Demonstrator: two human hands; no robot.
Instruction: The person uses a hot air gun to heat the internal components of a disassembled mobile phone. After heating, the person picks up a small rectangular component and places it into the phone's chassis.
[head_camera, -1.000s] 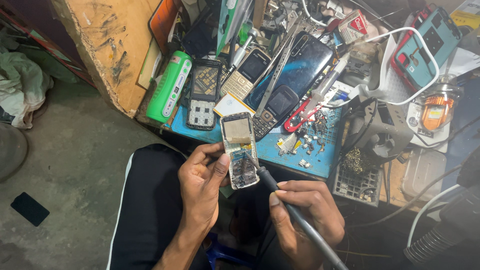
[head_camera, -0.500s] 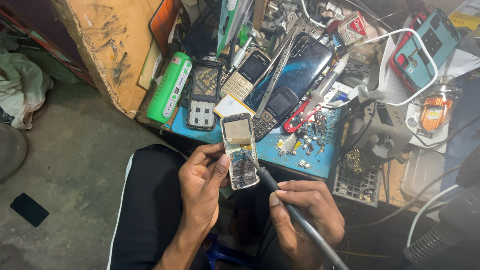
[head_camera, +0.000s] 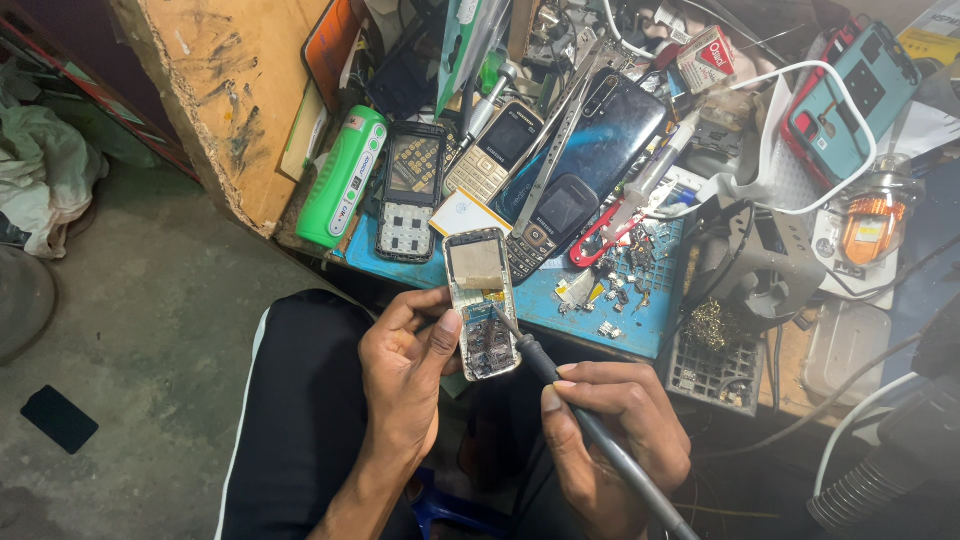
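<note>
Left hand (head_camera: 405, 375): grip closed around an opened phone (head_camera: 481, 303), thumb pressed on its left edge, fingers behind it. Phone held above the lap, just short of the tabletop (head_camera: 215, 110) edge. Long axis runs nearly straight away from the body, top end toward the tabletop; circuit side faces up, pale screen patch on the far half, dark board on the near half.

Right hand (head_camera: 610, 440): grip closed pen-fashion on a soldering iron (head_camera: 570, 405). Iron's axis slants from lower right up to the left, tip touching the board near the phone's middle right.

Just beyond the phone: blue mat (head_camera: 640, 310) carrying loose small parts. Right of the right hand: black mesh holder (head_camera: 715, 360) with a brassy wire wad inside. Farther out: bare keypad phone frame (head_camera: 408, 190), green cylinder (head_camera: 343, 175), several other phones in clutter.
</note>
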